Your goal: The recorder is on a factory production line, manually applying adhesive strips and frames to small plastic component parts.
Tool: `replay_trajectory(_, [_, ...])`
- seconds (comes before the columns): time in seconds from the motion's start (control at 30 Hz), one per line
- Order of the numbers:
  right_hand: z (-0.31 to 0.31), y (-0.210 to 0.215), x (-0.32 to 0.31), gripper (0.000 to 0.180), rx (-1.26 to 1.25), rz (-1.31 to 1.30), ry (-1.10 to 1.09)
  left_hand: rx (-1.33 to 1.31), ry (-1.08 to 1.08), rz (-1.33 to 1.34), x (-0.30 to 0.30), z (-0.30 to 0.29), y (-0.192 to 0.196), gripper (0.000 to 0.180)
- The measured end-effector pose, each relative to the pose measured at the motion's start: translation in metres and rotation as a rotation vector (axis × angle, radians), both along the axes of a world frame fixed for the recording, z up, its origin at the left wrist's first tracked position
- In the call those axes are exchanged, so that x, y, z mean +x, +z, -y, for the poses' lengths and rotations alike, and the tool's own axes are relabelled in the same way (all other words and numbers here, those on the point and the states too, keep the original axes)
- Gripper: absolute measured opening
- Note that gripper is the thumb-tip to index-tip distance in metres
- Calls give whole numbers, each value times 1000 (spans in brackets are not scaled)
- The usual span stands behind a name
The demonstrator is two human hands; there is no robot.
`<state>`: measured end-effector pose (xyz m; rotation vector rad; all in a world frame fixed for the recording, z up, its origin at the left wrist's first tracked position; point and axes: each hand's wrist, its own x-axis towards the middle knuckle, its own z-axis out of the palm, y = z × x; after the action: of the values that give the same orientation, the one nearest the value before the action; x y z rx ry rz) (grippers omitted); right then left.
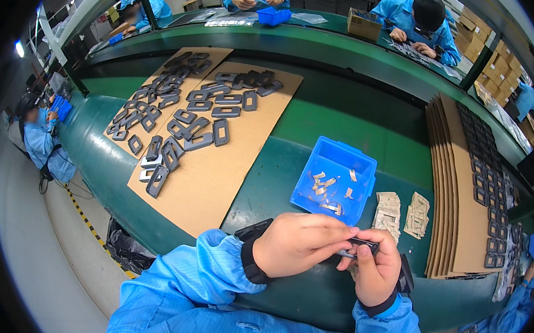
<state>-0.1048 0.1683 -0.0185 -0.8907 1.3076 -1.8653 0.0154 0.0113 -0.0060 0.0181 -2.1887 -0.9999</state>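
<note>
A small dark frame part (360, 245) sits pinched between both hands, just in front of the blue bin (335, 180) on the green tabletop (313, 120). The left hand (300, 243) closes its fingertips on the part's left end; the right hand (376, 271) grips it from below, thumb on top. Stacks of pale labels (400, 210) lie right of the bin.
</note>
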Motion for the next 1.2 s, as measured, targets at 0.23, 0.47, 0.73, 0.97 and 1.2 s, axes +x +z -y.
replay_trajectory(0.23, [1,-4,-1,16,-41,-84,-12,-34,-12,-5,1,-1,-2,31])
replay_trajectory(0.47, [3,-1,2,14,-58,-151,-29,1,-27,21,3,-1,1,31])
replay_trajectory(0.73, [5,-1,0,13,-62,-165,-26,10,-20,21,1,0,0,31])
replay_trajectory(0.97, [4,2,3,13,-81,-144,-17,-18,4,3,5,-3,3,30])
replay_trajectory(1.2, [-1,-2,3,12,-36,-167,-55,80,-22,1,3,-8,1,28])
